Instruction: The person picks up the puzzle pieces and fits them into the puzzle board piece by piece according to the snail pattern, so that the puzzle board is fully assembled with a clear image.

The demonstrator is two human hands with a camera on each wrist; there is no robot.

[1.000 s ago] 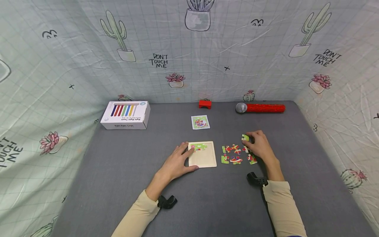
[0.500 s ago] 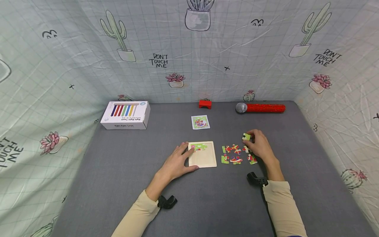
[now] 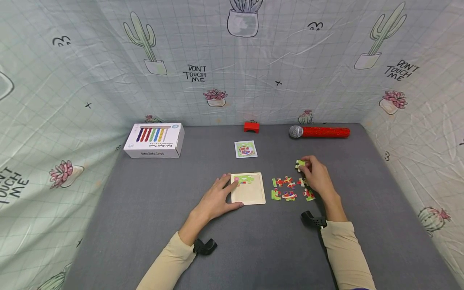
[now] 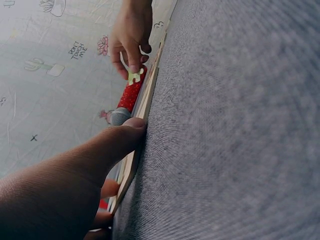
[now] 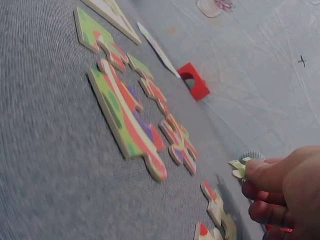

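My right hand (image 3: 319,177) pinches a green puzzle piece (image 3: 299,165) between thumb and fingers, up off the table in the right wrist view. Below it lie several loose red, green and white pieces, among them a boat-like piece (image 3: 289,196) and a green-edged corner piece (image 5: 92,31). My left hand (image 3: 215,198) rests spread along the left side of the wooden puzzle board (image 3: 252,197). Its thumb touches the near rim and a fingertip lies on the green pieces (image 3: 246,179) set in the board's upper left; part of them is hidden under the finger.
Behind the board lies a small picture card (image 3: 246,149), with a red arched block (image 3: 251,127) beyond it. A white box (image 3: 154,141) stands at the back left. A red microphone (image 3: 320,132) lies at the back right, near the curtain.
The green piece in my right hand has risen off the table and turned, showing more clear of the fingers. My left hand and the board have stayed in place.
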